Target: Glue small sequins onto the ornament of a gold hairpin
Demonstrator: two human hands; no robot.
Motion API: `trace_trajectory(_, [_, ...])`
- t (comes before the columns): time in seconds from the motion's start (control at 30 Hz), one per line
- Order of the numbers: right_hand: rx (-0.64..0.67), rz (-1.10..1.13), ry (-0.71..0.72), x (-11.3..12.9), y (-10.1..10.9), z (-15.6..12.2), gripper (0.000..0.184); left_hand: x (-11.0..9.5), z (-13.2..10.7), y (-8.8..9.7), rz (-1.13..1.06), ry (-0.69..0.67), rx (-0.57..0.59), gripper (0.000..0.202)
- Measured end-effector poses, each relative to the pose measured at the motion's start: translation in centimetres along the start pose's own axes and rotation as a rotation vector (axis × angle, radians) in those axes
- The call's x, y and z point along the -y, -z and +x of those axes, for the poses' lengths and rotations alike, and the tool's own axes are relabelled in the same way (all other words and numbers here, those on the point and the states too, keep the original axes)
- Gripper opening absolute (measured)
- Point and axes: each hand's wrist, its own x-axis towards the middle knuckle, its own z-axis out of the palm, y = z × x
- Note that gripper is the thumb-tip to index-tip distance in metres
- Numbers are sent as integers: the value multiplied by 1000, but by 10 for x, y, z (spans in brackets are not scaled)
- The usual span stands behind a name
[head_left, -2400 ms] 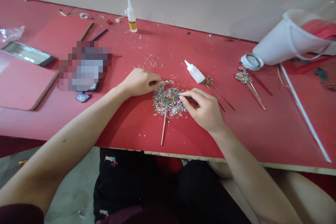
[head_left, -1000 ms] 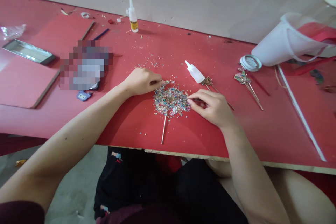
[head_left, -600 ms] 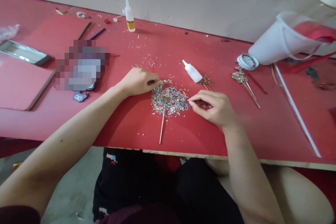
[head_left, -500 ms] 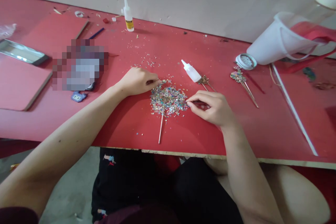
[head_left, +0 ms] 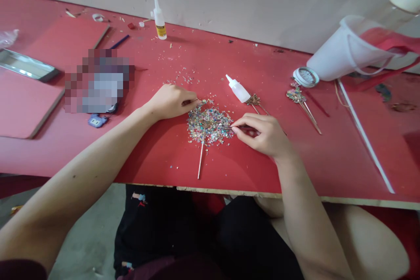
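On the red counter (head_left: 164,162), a heap of small shiny flakes (head_left: 223,118) in many colours is spread in front of the person, with a metal pin (head_left: 201,157) lying in it: the head is down among the flakes, and the straight stem points out toward the counter's near edge. The left hand (head_left: 173,101) rests at the far left edge of the heap, thumb and forefinger brought close together; whether that grip has anything in it cannot be told. The right hand (head_left: 260,134) is at the heap's right side, its grip pinching a thin metal tool (head_left: 228,128) between thumb and fingers, with the tip pointing left into the flakes. Just beyond the right hand, a small white bottle (head_left: 239,92) lies on its side, its base by the head of a two-pronged hairpin (head_left: 254,100). Farther right, a colourful hairpin (head_left: 296,95) lies near a round white container (head_left: 306,77), close to a white bucket (head_left: 331,57). A bottle with a yellow label (head_left: 160,28) stands upright toward the wall. Left of the left hand are a blurred-out object (head_left: 103,89) and a small blue piece (head_left: 97,120) just beside it.
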Motion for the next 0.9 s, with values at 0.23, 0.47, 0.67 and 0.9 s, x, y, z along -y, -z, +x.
trace_trajectory(0.23, [-2, -9, -1, -1, 0, 0, 11, 1, 0, -1, 5, -12, -15, 40])
trace_trajectory(0.47, [-20, -29, -5, 0, 0, 0, 12, 0, 0, 0, -6, 19, 6, 41])
trace_trajectory(0.67, [-37, -60, -13, 0, -1, 0, 13, 0, 1, 1, -11, 35, 28, 39])
trace_trajectory(0.9, [-11, -54, -14, -1, -1, 1, 10, -1, 2, 2, 7, 69, 58, 37])
